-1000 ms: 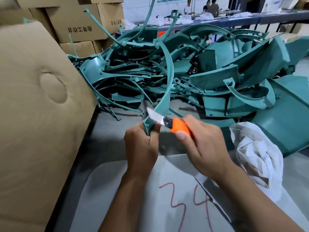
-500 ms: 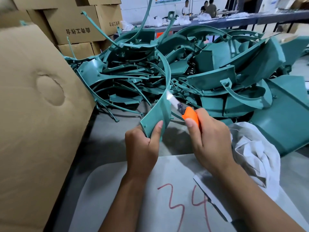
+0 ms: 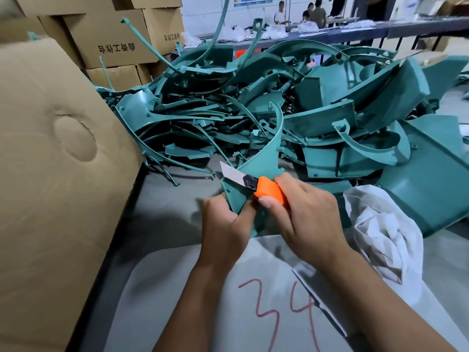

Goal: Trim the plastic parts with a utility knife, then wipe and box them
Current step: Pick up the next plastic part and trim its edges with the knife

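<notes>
Head view: at left we see a cardboard flap (image 3: 50, 174) cut off by the frame. Our left hand (image 3: 223, 224) grips the curved teal part (image 3: 269, 158), its lower end hidden by fingers. Our right hand (image 3: 307, 214) grips the orange utility knife (image 3: 253, 185), blade on the part's edge. A white rag (image 3: 385, 237) lies right.

Grey worktable (image 3: 167, 199). Pale sheet (image 3: 193, 301) at near edge, "34" (image 3: 281, 313) handwritten on it in red. Stacked cardboard cartons (image 3: 114, 39) with printed characters at far left. People (image 3: 314, 12) at a long dark bench (image 3: 380, 27) in the background, white bags (image 3: 236, 34) lying on it.
</notes>
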